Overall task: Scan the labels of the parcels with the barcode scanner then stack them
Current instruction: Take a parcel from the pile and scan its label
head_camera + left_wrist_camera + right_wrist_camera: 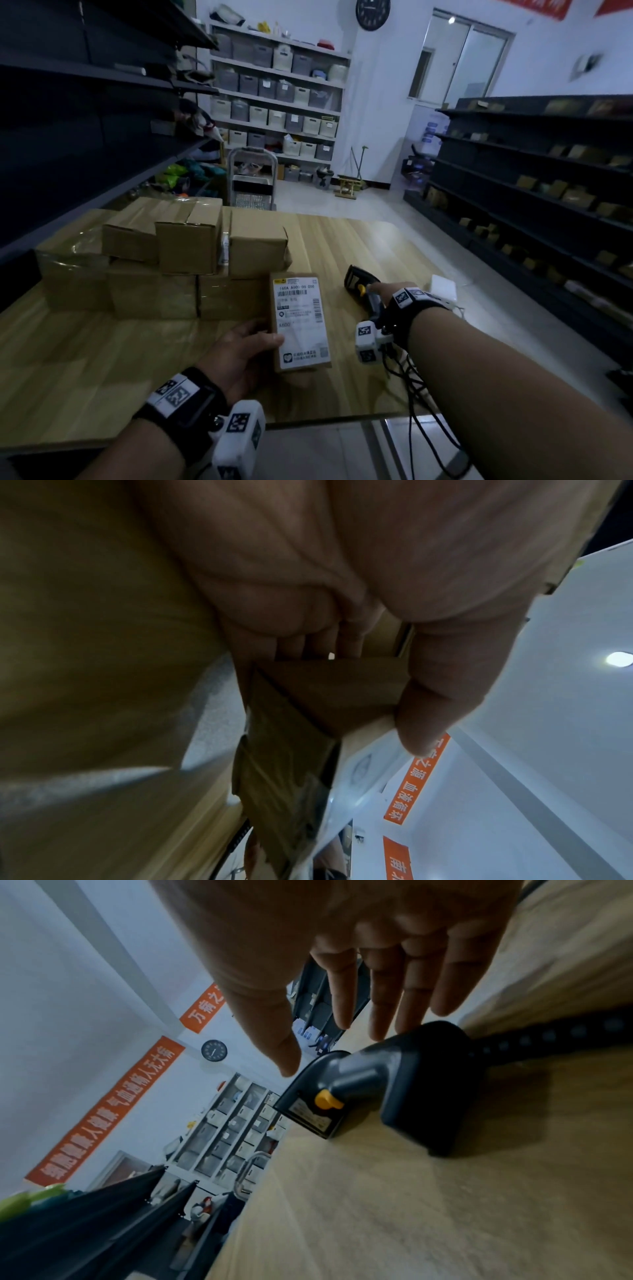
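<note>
Parcel [301,322]: a flat brown box, white label [300,320] facing up, lying on the desk [359,246] just in front of the stack. My left hand [239,356] grips its near left edge, thumb [441,696] curled over the top, the other fingers tucked under.

Scanner [361,289]: black with a yellow trigger [328,1099], lying on the desk to the right of the parcel, a coiled cord [555,1039] running from its handle. My right hand [387,294] hovers over the handle, fingers [383,993] straight and spread, gripping nothing; I cannot tell whether the tips touch it.

Stack [164,257]: plain brown boxes in two layers at the desk's left rear, some wrapped in clear tape.

Small white box [443,287]: on the desk beyond my right wrist.

Surroundings: dark shelves [548,192] on both sides, a white shelf of bins [277,102] at the far wall, a wall clock [372,12] above.
</note>
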A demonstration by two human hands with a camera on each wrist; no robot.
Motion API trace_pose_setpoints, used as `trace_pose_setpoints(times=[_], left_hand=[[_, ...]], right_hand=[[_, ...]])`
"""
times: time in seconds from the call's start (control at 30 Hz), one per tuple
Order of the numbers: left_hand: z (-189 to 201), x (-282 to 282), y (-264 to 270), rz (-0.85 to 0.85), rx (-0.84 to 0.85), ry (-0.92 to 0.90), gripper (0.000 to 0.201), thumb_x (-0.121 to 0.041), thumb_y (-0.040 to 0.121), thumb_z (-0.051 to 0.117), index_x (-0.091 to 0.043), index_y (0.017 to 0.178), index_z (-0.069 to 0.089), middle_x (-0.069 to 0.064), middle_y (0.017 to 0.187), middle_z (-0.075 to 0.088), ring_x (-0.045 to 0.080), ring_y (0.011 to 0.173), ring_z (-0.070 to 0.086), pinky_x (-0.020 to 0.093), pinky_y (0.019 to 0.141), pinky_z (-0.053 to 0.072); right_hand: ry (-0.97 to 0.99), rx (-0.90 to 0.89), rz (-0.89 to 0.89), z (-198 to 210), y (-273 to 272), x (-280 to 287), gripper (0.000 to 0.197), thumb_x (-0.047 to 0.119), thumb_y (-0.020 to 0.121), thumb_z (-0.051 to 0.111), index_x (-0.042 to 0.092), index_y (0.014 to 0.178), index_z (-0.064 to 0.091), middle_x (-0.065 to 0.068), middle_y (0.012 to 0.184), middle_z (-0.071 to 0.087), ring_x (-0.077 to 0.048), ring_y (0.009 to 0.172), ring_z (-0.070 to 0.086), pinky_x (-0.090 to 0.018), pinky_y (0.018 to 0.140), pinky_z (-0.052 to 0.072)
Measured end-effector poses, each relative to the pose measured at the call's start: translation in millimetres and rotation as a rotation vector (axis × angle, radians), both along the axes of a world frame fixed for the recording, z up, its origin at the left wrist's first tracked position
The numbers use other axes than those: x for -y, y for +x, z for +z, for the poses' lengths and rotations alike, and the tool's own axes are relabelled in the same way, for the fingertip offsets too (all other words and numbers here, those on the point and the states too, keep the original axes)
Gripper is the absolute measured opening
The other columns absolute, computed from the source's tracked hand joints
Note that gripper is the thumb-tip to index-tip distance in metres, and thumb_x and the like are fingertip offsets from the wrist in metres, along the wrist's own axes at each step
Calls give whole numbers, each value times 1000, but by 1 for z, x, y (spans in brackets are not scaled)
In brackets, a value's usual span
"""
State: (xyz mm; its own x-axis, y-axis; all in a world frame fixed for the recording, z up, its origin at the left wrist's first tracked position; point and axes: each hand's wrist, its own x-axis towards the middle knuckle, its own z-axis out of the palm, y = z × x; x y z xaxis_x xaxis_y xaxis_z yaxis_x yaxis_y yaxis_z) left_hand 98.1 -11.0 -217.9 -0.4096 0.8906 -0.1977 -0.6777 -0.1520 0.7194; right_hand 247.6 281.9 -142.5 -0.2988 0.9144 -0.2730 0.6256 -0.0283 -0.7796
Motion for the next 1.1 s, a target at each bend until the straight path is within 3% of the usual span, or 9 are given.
trace_pose_setpoints(times=[0.13,0.3,0.4,0.53,0.6,0.7,0.87,0.97,1.1], left_hand=[[2,-1,-2,-21,-26,9,83,0,66,97,8,141,62,36,133,70,51,115,75,54,79,68],[0,-1,-5,-39,-18,21,114,-10,36,112,7,139,65,35,136,69,51,118,74,55,80,68],[-1,-2,-4,-41,-22,6,113,-11,37,111,7,139,65,35,137,69,51,121,72,57,83,67],[0,0,-4,-38,-30,3,114,-11,38,111,8,140,65,35,138,68,52,124,70,65,97,62],[2,2,-2,-19,-39,-12,106,-9,40,109,8,136,67,35,135,70,51,118,74,62,93,65],[7,4,1,-27,-20,14,69,2,68,89,9,134,67,35,131,72,48,109,78,54,80,69],[7,5,0,-19,-42,14,76,2,73,81,-3,146,61,29,137,71,50,124,72,64,103,56],[7,5,-1,-32,-63,31,71,6,81,78,-6,149,59,29,139,70,50,125,70,61,99,62],[5,4,-2,-39,-64,28,62,7,87,73,-5,147,61,27,136,73,47,121,74,55,88,67]], right_hand=[[54,251,4,-9,-12,5,73,60,77,86,9,127,69,-14,123,73,-35,107,71,-42,97,57],[119,373,48,-9,-11,10,49,53,84,84,9,102,71,-8,85,67,-24,74,62,-38,85,57],[82,301,51,0,-3,18,42,51,82,80,11,92,72,-10,87,74,-29,81,71,-41,88,61],[-94,-42,-34,12,5,32,34,28,81,82,0,96,69,-14,61,76,-32,55,76,-48,72,65],[-178,-278,-96,13,8,42,34,13,80,79,-9,102,66,-17,61,72,-36,55,75,-59,73,64],[-306,-525,-53,19,21,68,17,9,90,69,-4,99,62,-20,72,67,-30,49,65,-43,54,56],[-372,-497,205,40,50,108,31,26,84,75,4,104,68,-15,80,67,-28,54,60,-40,57,56],[-402,-493,306,50,57,126,50,29,69,84,6,112,72,-10,80,65,-30,65,62,-43,62,56],[-414,-601,369,67,65,148,32,12,92,73,11,124,73,-14,94,67,-40,92,68,-50,73,63]])
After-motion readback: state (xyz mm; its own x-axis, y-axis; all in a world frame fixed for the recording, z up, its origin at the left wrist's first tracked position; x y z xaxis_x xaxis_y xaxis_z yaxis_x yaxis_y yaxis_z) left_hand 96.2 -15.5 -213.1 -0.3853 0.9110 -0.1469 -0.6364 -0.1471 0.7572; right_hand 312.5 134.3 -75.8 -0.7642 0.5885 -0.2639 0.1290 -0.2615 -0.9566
